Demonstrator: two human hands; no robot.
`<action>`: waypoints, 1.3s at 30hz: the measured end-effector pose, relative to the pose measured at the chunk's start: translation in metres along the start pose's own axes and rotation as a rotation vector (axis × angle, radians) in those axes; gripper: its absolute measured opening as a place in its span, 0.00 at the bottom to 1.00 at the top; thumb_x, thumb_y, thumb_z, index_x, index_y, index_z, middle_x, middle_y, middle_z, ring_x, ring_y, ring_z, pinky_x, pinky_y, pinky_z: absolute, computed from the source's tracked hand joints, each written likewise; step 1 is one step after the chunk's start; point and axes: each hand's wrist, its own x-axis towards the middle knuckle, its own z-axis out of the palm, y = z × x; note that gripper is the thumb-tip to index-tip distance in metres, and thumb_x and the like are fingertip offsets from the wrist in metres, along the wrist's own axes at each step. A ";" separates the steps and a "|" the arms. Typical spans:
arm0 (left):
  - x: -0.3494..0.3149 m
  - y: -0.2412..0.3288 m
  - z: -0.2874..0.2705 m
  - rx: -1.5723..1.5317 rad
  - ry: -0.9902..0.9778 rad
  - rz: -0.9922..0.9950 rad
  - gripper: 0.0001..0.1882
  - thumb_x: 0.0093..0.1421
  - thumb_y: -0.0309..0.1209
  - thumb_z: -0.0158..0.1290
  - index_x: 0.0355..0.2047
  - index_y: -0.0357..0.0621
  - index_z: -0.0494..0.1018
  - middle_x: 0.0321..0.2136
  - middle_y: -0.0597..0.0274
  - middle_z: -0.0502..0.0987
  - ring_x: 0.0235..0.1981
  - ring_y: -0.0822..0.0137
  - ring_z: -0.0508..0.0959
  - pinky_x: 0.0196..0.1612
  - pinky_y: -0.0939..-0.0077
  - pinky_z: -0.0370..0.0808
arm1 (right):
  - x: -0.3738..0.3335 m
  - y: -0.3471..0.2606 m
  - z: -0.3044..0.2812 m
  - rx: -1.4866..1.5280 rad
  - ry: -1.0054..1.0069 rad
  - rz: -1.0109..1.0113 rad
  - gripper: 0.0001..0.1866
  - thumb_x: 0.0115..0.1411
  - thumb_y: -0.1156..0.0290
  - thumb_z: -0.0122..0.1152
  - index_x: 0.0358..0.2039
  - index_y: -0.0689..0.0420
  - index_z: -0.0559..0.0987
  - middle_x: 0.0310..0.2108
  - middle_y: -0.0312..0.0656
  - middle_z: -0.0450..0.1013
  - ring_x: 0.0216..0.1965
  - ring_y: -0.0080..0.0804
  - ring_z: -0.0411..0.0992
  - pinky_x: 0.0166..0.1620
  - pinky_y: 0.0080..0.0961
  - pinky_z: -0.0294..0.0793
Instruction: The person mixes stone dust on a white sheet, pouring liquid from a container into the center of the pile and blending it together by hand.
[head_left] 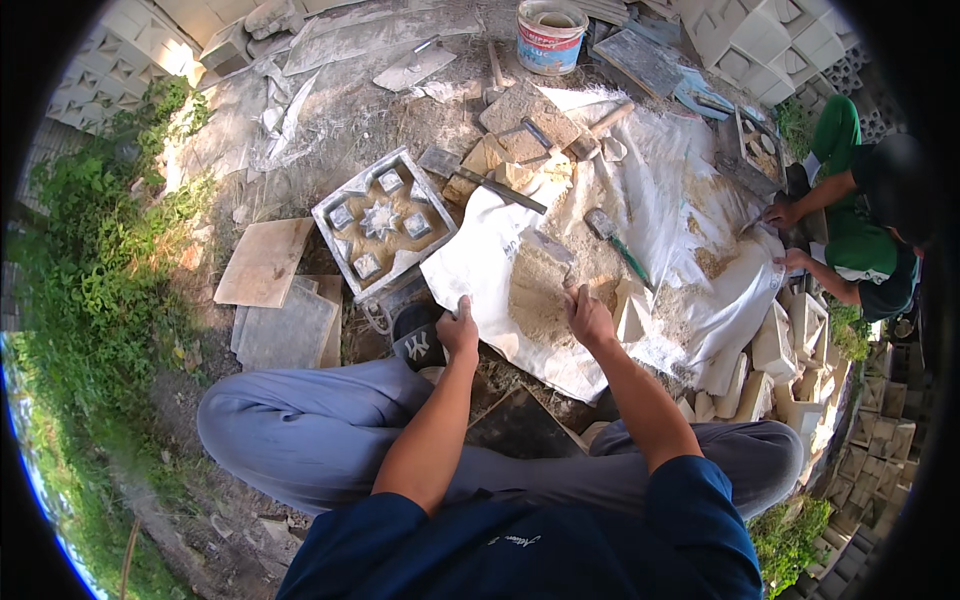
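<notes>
My left hand (458, 328) is closed on the near left edge of a white sheet (460, 260), thumb on top. My right hand (590, 318) grips the handle of a trowel; its grey blade (547, 246) lies over a heap of sandy powder (537, 290) on the sheet. Left of the sheet, a square mould (336, 256) holds a star and several small blocks in relief. A brush-like tool with a green handle (634, 262) rests on the powder-dusted sheet, right of the trowel. A long flat bar (502, 190) lies beyond my left hand.
Flat slabs (264, 262) lie left of the mould. Beyond the sheet are a hammer (590, 140), a sandy slab (530, 115) and a bucket (552, 40). Pale blocks (772, 345) are piled at right, near a co-worker's hands (785, 215). Plants (90, 260) grow at left.
</notes>
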 end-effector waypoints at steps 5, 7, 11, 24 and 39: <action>0.003 -0.004 -0.010 0.056 0.092 0.054 0.23 0.62 0.43 0.59 0.36 0.28 0.81 0.32 0.38 0.83 0.37 0.45 0.84 0.41 0.57 0.76 | -0.005 -0.023 0.004 0.088 0.032 0.093 0.24 0.69 0.49 0.48 0.46 0.61 0.69 0.32 0.66 0.76 0.37 0.68 0.75 0.43 0.60 0.74; 0.004 -0.003 -0.011 0.115 0.093 0.051 0.23 0.62 0.42 0.59 0.36 0.27 0.81 0.32 0.38 0.82 0.36 0.45 0.83 0.41 0.56 0.76 | -0.005 -0.024 0.006 0.188 0.134 0.103 0.25 0.69 0.48 0.48 0.46 0.62 0.70 0.33 0.66 0.77 0.38 0.68 0.75 0.44 0.60 0.73; 0.003 -0.007 -0.020 0.041 0.026 0.015 0.23 0.62 0.42 0.59 0.37 0.27 0.80 0.32 0.39 0.82 0.36 0.44 0.83 0.42 0.55 0.75 | -0.004 -0.007 0.009 0.100 0.049 0.080 0.25 0.69 0.50 0.47 0.51 0.60 0.70 0.34 0.66 0.76 0.36 0.67 0.76 0.40 0.60 0.75; -0.003 0.000 -0.017 0.099 0.033 0.037 0.24 0.62 0.43 0.58 0.38 0.27 0.80 0.33 0.38 0.82 0.38 0.44 0.82 0.43 0.56 0.76 | -0.009 0.040 0.029 0.047 0.233 0.030 0.23 0.69 0.55 0.49 0.48 0.65 0.69 0.30 0.65 0.76 0.32 0.65 0.76 0.37 0.58 0.75; -0.007 -0.004 -0.017 -0.032 0.063 0.005 0.24 0.65 0.41 0.56 0.33 0.22 0.78 0.28 0.39 0.81 0.30 0.51 0.81 0.36 0.59 0.74 | -0.050 0.010 0.018 0.159 0.126 0.075 0.17 0.69 0.60 0.50 0.45 0.63 0.69 0.29 0.65 0.75 0.30 0.70 0.73 0.37 0.62 0.72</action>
